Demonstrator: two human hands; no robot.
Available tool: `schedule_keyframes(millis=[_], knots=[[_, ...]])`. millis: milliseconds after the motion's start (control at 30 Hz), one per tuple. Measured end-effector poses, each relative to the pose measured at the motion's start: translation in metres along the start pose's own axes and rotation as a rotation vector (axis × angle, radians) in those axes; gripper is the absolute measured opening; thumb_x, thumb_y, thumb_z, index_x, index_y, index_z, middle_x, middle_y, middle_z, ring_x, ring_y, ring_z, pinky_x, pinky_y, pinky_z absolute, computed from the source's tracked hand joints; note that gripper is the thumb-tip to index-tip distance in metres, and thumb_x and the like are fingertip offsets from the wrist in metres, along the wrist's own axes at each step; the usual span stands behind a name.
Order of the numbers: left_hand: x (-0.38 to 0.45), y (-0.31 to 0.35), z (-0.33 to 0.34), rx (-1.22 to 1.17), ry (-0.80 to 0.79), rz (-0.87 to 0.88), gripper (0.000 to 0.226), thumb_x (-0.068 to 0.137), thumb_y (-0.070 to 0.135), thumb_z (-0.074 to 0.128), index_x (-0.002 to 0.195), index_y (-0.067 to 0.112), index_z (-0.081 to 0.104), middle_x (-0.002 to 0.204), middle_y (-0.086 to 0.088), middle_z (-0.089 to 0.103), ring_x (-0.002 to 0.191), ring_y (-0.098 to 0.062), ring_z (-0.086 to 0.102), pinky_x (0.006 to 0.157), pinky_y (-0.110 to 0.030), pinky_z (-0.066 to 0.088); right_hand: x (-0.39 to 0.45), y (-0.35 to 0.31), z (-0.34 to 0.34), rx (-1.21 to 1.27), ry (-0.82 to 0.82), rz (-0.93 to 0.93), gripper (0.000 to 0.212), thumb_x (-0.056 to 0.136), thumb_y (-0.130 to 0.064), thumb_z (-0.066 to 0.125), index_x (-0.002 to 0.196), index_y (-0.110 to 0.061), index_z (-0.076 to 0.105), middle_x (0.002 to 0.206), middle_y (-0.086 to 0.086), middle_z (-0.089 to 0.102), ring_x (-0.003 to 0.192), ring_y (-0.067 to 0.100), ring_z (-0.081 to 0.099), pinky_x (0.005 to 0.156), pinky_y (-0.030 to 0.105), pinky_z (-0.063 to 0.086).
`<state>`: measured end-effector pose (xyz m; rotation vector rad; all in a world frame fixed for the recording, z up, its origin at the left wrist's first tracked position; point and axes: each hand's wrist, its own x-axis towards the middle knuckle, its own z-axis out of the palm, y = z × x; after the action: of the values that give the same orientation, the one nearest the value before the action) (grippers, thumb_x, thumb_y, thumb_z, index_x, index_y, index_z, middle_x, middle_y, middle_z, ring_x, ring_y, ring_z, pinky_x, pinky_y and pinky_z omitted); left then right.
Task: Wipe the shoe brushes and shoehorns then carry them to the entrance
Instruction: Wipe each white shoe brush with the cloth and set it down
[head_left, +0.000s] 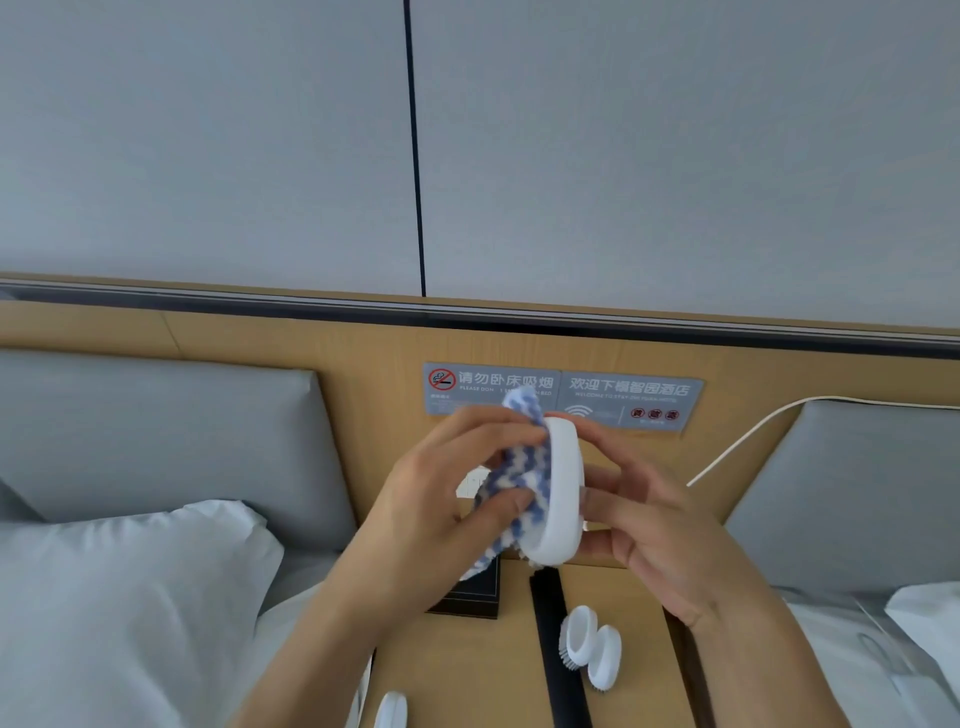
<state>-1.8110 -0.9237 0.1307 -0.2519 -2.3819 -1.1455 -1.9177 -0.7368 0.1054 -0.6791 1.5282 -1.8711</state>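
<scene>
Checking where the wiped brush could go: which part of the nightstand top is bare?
Bare wood shows on the nightstand between the dark tray and the white piece at the bottom edge, left of the black strip. Right of the strip, two brushes crowd the middle; only a narrow patch behind them is free.

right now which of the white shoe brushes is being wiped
The brush in the air: the right hand grips it while the left hand presses the blue-and-white cloth against it. The other two brushes lie on the nightstand.
</scene>
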Motion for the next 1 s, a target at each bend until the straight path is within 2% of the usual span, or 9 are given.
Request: schedule_keyframes(millis=[67,167,267,367,567,667,733,833,1000], knots=[[0.002,-0.002,0.002,0.002,0.063,-0.03,0.046,0.083,0.007,0.074,0.125,0.024,0.063,0.128,0.014,0.054,0.116,-0.016,0.057,0.093,-0.025,0.05,0.0,0.0,0.001,-0.008,-0.019,-0.015,0.057,0.086,-0.019,0.075,0.139,-0.032,0.056,0.124,0.019,0.068,0.11,0.041,0.068,0.082,0.054,0.059],[0.003,-0.004,0.004,0.026,0.073,-0.017,0.043,0.086,0.012,0.072,0.127,0.021,0.064,0.133,0.014,0.055,0.121,-0.012,0.056,0.096,-0.027,0.05,-0.001,0.002,0.002,0.009,-0.015,-0.034,0.057,0.086,-0.023,0.078,0.138,-0.032,0.057,0.123,0.02,0.068,0.11,0.04,0.069,0.081,0.049,0.06],[0.002,-0.003,0.008,0.088,0.034,0.049,0.034,0.09,0.012,0.063,0.123,0.021,0.068,0.137,0.013,0.055,0.123,-0.01,0.055,0.095,-0.028,0.05,-0.001,0.005,0.002,0.069,0.024,-0.033,0.052,0.086,-0.019,0.075,0.135,-0.032,0.061,0.122,0.02,0.07,0.108,0.041,0.069,0.079,0.047,0.061],[-0.002,-0.008,0.013,0.073,-0.049,0.111,0.027,0.093,0.006,0.062,0.114,0.019,0.073,0.136,0.014,0.057,0.123,-0.015,0.054,0.095,-0.032,0.048,-0.002,0.006,-0.002,0.113,0.094,-0.026,0.05,0.08,-0.015,0.072,0.127,-0.031,0.067,0.118,0.021,0.071,0.103,0.04,0.072,0.073,0.044,0.061],[-0.01,-0.023,0.006,-0.167,-0.261,-0.01,0.023,0.093,0.005,0.064,0.111,0.015,0.074,0.135,0.013,0.061,0.126,-0.019,0.054,0.102,-0.038,0.045,-0.006,0.012,-0.004,0.126,0.12,0.001,0.051,0.076,-0.017,0.073,0.125,-0.03,0.068,0.116,0.02,0.073,0.099,0.04,0.073,0.071,0.043,0.062],[-0.012,-0.028,-0.001,-0.305,-0.291,-0.073,0.023,0.089,0.004,0.068,0.109,0.013,0.076,0.132,0.008,0.064,0.126,-0.019,0.057,0.101,-0.041,0.049,-0.005,0.017,-0.003,0.154,0.156,0.021,0.05,0.074,-0.016,0.073,0.122,-0.03,0.07,0.113,0.019,0.074,0.094,0.037,0.075,0.066,0.04,0.061],[-0.015,-0.028,0.005,-0.385,-0.241,-0.101,0.023,0.086,0.005,0.072,0.108,0.012,0.076,0.13,0.005,0.066,0.126,-0.02,0.058,0.102,-0.044,0.05,-0.002,0.019,-0.002,0.188,0.196,0.034,0.049,0.076,-0.013,0.071,0.123,-0.028,0.069,0.11,0.021,0.074,0.089,0.036,0.075,0.065,0.039,0.061],[-0.019,-0.023,0.023,-0.465,-0.042,-0.161,0.028,0.08,0.001,0.076,0.105,0.014,0.075,0.127,0.004,0.068,0.12,-0.018,0.063,0.099,-0.045,0.053,0.0,0.021,0.003,0.254,0.263,0.019,0.051,0.077,-0.012,0.07,0.127,-0.025,0.065,0.107,0.022,0.075,0.086,0.036,0.075,0.064,0.039,0.061],[-0.02,-0.014,0.048,-0.286,0.266,-0.254,0.047,0.073,0.011,0.085,0.113,0.031,0.07,0.117,0.014,0.07,0.108,-0.009,0.066,0.089,-0.027,0.055,0.006,0.026,0.027,0.363,0.403,-0.047,0.051,0.083,-0.012,0.07,0.13,-0.026,0.058,0.108,0.019,0.075,0.087,0.034,0.076,0.061,0.033,0.06]])
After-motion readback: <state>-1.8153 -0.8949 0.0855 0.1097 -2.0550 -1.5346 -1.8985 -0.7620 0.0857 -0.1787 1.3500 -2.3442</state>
